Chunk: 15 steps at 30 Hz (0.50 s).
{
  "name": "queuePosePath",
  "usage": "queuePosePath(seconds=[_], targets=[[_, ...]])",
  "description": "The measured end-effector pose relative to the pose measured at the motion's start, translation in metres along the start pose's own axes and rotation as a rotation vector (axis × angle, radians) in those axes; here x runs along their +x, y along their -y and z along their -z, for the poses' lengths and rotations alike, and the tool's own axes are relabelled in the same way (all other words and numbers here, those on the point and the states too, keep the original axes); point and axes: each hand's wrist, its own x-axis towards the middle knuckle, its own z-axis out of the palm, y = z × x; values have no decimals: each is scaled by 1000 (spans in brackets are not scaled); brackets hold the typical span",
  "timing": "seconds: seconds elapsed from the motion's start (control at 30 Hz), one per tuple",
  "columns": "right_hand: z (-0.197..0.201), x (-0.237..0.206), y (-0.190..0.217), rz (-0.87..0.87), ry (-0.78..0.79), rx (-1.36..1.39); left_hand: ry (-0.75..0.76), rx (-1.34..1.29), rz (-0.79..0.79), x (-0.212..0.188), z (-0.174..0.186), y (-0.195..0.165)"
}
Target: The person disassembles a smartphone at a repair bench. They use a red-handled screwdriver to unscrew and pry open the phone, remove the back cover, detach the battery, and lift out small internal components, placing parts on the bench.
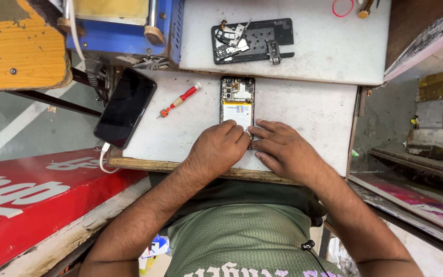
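Note:
An opened phone [237, 98] lies back-up on the white worktop [303, 110], its battery and circuit board showing. My left hand [218, 149] rests on the phone's near end with fingers curled against it. Beside it, my right hand [284, 149] presses its fingertips on the same lower edge. What sits under the fingertips is hidden. A red-handled screwdriver [180, 99] lies to the left of the phone, apart from both hands.
A black phone [125, 107] with a white cable [102, 156] overhangs the worktop's left edge. A dark tray with small parts [252, 40] sits on the raised white slab behind. A blue machine [124, 31] stands back left. A red board [37, 190] is at lower left.

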Motion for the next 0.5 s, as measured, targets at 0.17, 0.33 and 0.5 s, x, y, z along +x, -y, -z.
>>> queuePosePath(seconds=[0.17,0.33,0.5], targets=[[3,0,-2,31,4,20,-85,-23,-14,-5,2,3],[0,-1,-4,29,2,16,-84,-109,27,-3,1,8],[-2,-5,-7,26,-17,17,-11,-44,12,1,-4,4]])
